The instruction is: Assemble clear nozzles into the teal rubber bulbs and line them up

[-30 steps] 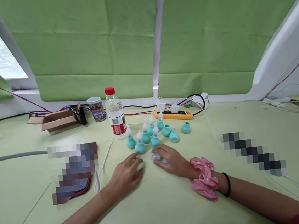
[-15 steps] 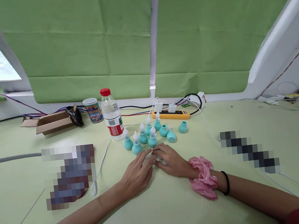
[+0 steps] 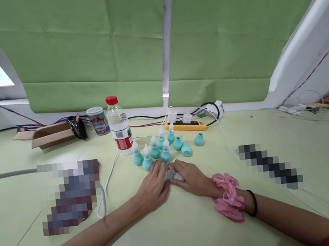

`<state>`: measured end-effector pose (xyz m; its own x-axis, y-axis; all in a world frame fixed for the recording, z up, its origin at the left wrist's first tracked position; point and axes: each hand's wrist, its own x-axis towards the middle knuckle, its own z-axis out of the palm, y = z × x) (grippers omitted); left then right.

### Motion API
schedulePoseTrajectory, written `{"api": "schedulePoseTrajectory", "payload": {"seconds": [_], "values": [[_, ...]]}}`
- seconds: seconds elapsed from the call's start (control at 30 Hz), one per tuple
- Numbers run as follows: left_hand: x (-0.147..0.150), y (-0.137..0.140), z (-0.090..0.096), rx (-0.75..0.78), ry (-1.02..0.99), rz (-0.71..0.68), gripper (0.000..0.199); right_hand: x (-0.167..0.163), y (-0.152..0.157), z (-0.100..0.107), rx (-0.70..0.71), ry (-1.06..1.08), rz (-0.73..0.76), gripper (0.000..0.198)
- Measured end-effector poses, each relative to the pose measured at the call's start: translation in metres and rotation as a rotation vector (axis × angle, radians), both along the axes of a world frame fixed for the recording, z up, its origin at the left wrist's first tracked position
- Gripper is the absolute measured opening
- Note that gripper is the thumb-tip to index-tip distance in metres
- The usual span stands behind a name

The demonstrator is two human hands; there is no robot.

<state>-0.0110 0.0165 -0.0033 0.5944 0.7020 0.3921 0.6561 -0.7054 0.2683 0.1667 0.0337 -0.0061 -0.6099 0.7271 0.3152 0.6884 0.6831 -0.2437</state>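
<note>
My left hand (image 3: 153,185) and my right hand (image 3: 192,177) meet low over the table, fingertips almost touching. Between them is a small clear plastic nozzle (image 3: 171,172), partly covered by fingers. The right thumb and fingers curl round it, and the left thumb and index finger close on its other side. Another clear piece (image 3: 180,177) shows under the right palm. Just beyond stand several teal nasal aspirators (image 3: 148,164) with clear pointed tips. Beside them are teal bulbs without a long tip: an upright one (image 3: 178,143), a tipped one (image 3: 186,149) and one apart (image 3: 199,139).
A red-capped water bottle (image 3: 120,129) and a printed can (image 3: 98,121) stand behind to the left, near a cardboard box (image 3: 52,135). A yellow power strip (image 3: 185,126) with white chargers lies at the back. White cables (image 3: 226,136) cross the table. Blurred-out items lie at both sides.
My fingertips have drawn slightly apart, so the clear pieces between them show more. The left fingers no longer overlap the right ones. The whole view has shifted a little.
</note>
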Motion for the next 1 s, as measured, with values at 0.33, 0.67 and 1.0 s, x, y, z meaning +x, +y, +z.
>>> {"api": "schedulePoseTrajectory", "payload": {"seconds": [0.33,0.67,1.0], "values": [[0.001,0.000,-0.003,-0.015,0.050,0.003,0.021,-0.004,0.010,-0.005,0.041,0.105,-0.040,0.035],[-0.010,0.001,-0.010,0.061,-0.086,0.082,0.020,-0.002,0.004,-0.005,0.078,0.323,0.060,0.032],[-0.011,0.006,-0.010,0.018,-0.078,0.070,0.020,-0.005,0.003,-0.002,0.030,0.144,0.069,0.028]]}}
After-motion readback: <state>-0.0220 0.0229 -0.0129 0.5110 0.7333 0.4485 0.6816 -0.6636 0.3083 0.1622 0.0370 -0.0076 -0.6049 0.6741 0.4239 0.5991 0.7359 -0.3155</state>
